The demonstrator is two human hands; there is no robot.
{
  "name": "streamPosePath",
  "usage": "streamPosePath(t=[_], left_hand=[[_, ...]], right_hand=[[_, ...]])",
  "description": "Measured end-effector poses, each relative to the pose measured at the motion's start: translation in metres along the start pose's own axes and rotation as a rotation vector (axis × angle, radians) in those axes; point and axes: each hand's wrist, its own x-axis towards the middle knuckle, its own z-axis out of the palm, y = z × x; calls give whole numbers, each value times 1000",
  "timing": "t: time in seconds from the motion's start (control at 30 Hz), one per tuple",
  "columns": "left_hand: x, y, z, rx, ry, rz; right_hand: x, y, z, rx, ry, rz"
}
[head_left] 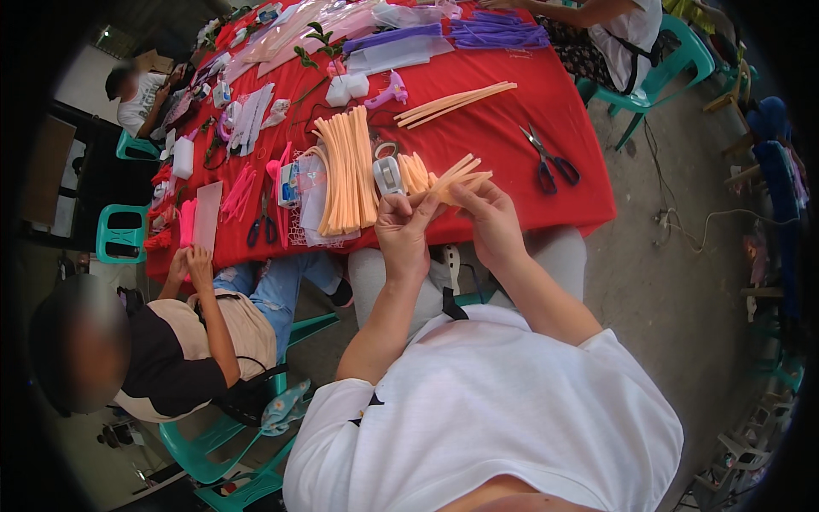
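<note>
Over the table's near edge, my left hand (406,224) and my right hand (490,220) are close together, fingers pinched on a small bunch of peach pipe cleaners (461,173). The fuzzy strips fan out above my fingertips, pointing up and right; their lower ends are hidden by my fingers. Just left of the bunch, a group of short peach pieces (413,171) lies beside a grey-and-white tape dispenser (388,176). A thick pile of long peach pipe cleaners (348,175) rests further left. Right of my hands are dark-handled scissors (548,162), blades parted.
Several loose peach stems (456,104) and a purple glue gun (391,90) lie farther back on the red tablecloth (503,141). Purple stems (497,32) are at the far side. A co-worker (183,333) sits at my left, handling pink material. Green chairs (674,55) stand around.
</note>
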Motion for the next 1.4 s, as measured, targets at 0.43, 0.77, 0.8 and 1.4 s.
streamPosePath(t=[0.43, 0.77, 0.8, 1.4], left_hand=[[-1, 2, -2, 0, 10, -43], [1, 2, -2, 13, 24, -8], [1, 2, -2, 12, 19, 1], [-2, 7, 4, 129, 39, -18]], right_hand=[[-6, 1, 7, -35, 11, -90], [-7, 9, 8, -27, -14, -94], [-7, 9, 7, -32, -16, -88], [-3, -2, 0, -183, -148, -171]])
